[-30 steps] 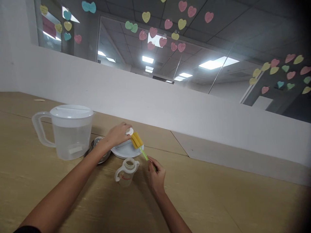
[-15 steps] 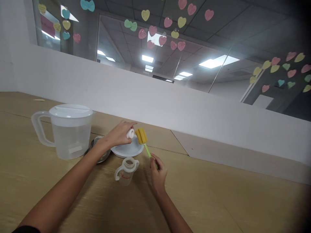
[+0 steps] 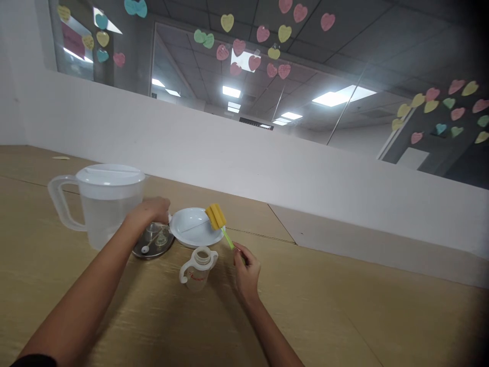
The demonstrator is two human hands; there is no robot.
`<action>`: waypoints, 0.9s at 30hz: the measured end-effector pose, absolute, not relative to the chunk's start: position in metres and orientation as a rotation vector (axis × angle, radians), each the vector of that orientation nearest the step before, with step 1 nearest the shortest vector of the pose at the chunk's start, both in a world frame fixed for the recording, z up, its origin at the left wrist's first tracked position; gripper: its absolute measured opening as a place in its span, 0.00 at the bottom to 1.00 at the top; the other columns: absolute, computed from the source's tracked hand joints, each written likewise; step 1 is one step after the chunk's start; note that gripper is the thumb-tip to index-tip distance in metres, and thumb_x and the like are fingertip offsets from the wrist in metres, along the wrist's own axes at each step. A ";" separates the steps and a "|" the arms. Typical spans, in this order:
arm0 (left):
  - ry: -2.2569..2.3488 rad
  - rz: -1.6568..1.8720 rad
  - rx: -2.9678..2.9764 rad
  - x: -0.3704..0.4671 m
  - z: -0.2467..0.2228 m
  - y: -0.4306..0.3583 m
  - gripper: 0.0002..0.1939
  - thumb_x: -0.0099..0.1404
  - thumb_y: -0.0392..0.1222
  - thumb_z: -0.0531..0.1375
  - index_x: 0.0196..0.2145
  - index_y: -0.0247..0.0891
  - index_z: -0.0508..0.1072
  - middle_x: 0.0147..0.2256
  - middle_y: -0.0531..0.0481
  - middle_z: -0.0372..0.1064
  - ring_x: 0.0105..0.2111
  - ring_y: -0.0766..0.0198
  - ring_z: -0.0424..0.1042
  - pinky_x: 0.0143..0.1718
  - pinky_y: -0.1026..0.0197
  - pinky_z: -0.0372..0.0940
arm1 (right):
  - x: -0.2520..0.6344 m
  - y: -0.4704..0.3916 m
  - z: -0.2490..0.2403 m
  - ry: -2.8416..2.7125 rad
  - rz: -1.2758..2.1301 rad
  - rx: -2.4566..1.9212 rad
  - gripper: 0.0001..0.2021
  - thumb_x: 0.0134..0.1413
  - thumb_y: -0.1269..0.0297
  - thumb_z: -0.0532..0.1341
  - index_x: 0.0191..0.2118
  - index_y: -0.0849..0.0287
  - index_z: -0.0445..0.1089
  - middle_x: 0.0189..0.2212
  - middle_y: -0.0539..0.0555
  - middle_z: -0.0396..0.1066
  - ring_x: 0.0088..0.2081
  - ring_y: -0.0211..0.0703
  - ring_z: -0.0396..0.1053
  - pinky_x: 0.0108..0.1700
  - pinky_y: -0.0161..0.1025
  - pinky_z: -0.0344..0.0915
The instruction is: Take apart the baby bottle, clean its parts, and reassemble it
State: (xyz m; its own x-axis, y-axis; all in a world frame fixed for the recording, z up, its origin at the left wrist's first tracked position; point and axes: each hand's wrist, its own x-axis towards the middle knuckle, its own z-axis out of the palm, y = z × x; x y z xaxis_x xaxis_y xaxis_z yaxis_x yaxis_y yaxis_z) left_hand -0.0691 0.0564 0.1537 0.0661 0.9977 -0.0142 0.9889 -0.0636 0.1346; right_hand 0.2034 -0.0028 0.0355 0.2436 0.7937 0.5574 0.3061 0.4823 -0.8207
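Note:
My right hand (image 3: 248, 271) is closed around the light green handle of a bottle brush (image 3: 216, 216). Its yellow sponge head is over the right rim of a white bowl (image 3: 187, 210). My left hand (image 3: 153, 209) is curled above the back of a round metal tray (image 3: 153, 252), in front of the pitcher. A sliver of the small white bottle (image 3: 169, 217) shows at its fingertips; the rest is hidden. On the tray lie clear baby-bottle parts (image 3: 161, 238) and a thin tube with a white end (image 3: 145, 249). Between my arms stands an uncapped two-handled baby bottle (image 3: 197, 275), upright.
A large lidded clear plastic pitcher (image 3: 109, 204) stands at the left, its handle pointing left. Behind the wooden table (image 3: 324, 306) rises a low white wall (image 3: 244, 158) with glass above, dotted with heart-shaped sticky notes (image 3: 284, 33).
My left hand has moved left, from over the bowl to above the tray, uncovering bowl and tray. The sponge head has tipped slightly left and down. The baby bottle has stayed put.

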 end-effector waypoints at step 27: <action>1.402 -0.027 2.426 -0.002 0.164 0.008 0.42 0.40 0.66 0.62 0.51 0.42 0.68 0.45 0.46 0.70 0.42 0.54 0.70 0.37 0.63 0.62 | 0.203 -0.003 0.040 -1.283 0.472 -1.118 0.19 0.49 0.56 0.56 0.37 0.68 0.74 0.21 0.52 0.64 0.25 0.37 0.59 0.28 0.33 0.57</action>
State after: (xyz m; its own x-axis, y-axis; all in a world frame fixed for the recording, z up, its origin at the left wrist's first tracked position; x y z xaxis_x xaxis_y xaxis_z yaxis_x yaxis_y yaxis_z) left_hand -0.0025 0.0082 0.1636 0.5135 0.8385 -0.1824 0.8448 -0.4568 0.2787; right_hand 0.2031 -0.0035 0.0401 0.2845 0.8113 0.5107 0.2871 0.4362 -0.8529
